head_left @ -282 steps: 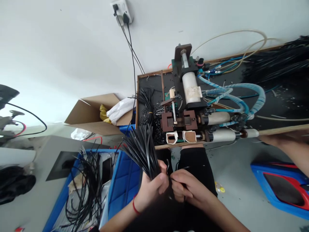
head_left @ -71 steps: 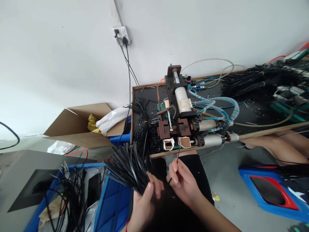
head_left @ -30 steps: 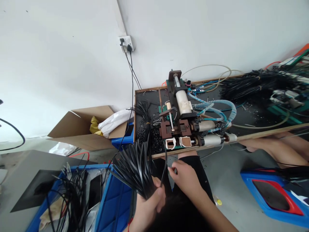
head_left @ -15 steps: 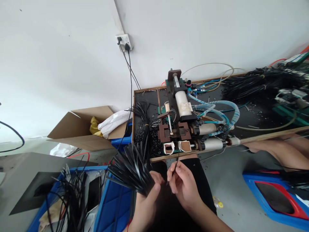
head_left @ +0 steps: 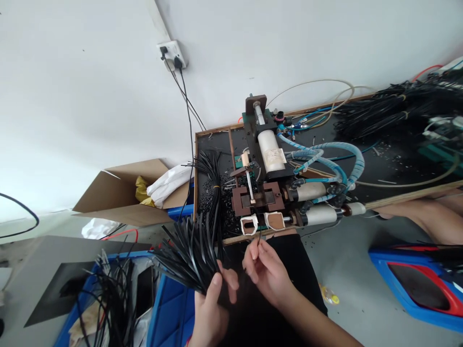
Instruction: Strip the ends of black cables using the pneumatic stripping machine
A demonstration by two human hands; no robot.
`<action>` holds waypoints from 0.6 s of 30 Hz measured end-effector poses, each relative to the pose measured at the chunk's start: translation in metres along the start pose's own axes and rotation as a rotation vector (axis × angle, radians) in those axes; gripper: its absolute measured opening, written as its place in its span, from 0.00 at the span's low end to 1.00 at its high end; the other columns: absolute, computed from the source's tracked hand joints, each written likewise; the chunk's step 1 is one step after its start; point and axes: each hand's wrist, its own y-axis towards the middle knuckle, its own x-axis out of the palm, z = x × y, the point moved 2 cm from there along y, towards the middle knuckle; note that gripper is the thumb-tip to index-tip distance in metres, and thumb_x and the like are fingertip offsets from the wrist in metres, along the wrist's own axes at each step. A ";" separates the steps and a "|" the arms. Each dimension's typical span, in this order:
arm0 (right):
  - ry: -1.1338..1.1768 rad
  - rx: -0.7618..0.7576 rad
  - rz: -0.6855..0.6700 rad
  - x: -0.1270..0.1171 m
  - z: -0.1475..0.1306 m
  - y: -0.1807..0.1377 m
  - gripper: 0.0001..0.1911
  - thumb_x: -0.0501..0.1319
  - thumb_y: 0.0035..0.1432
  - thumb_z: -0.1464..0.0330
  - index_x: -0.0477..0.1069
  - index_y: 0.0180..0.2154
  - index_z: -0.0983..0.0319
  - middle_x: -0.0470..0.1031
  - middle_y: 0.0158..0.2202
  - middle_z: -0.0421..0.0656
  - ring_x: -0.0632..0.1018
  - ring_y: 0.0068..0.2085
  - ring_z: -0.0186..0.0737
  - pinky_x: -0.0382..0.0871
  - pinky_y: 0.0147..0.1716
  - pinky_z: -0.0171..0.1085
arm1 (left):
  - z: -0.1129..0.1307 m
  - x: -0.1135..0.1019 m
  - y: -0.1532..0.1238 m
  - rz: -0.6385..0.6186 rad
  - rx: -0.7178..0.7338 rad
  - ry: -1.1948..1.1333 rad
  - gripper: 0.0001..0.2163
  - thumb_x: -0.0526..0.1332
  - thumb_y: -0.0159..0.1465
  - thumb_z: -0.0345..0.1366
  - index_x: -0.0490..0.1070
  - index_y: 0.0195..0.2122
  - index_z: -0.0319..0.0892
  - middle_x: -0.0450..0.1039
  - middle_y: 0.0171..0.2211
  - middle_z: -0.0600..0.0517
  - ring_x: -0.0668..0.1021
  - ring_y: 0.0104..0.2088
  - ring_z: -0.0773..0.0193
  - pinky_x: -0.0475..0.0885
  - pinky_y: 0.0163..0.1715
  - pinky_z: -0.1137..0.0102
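A thick bundle of black cables [head_left: 191,258] fans out from my left hand [head_left: 215,294], whose thumb and palm clasp it above my lap. My right hand [head_left: 265,267] pinches a single black cable [head_left: 259,234] between thumb and fingertips, just in front of the bench edge. Directly beyond the right fingertips stands a pneumatic machine [head_left: 273,154] with white cylinders and brown metal jaws [head_left: 255,197]. Two white-edged pads [head_left: 275,220] sit at its front. The cable's lower end is hidden by my fingers.
Another tied cable bundle [head_left: 215,193] lies left of the machine among black scraps. A blue crate [head_left: 173,303] with cables stands at lower left, a cardboard box [head_left: 123,188] behind it. Another person's leg [head_left: 427,217] and a blue-red container [head_left: 415,284] are at right.
My left hand has shifted slightly left with the bundle, and its fingers have loosened. My right hand has moved a little left, still pinching the single cable. The view has shifted slightly.
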 end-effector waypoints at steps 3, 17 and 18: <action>0.010 0.022 -0.045 -0.001 0.003 0.003 0.20 0.66 0.69 0.52 0.67 0.32 0.57 0.68 0.22 0.35 0.62 0.20 0.34 0.54 0.25 0.36 | 0.002 0.000 0.000 -0.029 0.012 -0.006 0.12 0.73 0.67 0.47 0.78 0.40 0.44 0.77 0.20 0.55 0.71 0.19 0.66 0.71 0.26 0.70; 0.011 0.066 -0.103 -0.002 0.005 0.012 0.21 0.65 0.68 0.51 0.63 0.30 0.56 0.66 0.20 0.33 0.57 0.18 0.33 0.54 0.27 0.37 | 0.002 0.003 0.003 -0.099 -0.005 -0.011 0.12 0.71 0.69 0.45 0.79 0.35 0.42 0.73 0.19 0.55 0.70 0.20 0.67 0.69 0.26 0.71; 0.004 0.068 -0.103 -0.002 0.004 0.013 0.21 0.65 0.68 0.51 0.63 0.30 0.56 0.66 0.20 0.33 0.57 0.18 0.33 0.54 0.27 0.38 | 0.003 0.003 0.003 -0.095 -0.009 -0.006 0.12 0.71 0.69 0.45 0.79 0.35 0.41 0.73 0.18 0.55 0.70 0.20 0.66 0.68 0.25 0.70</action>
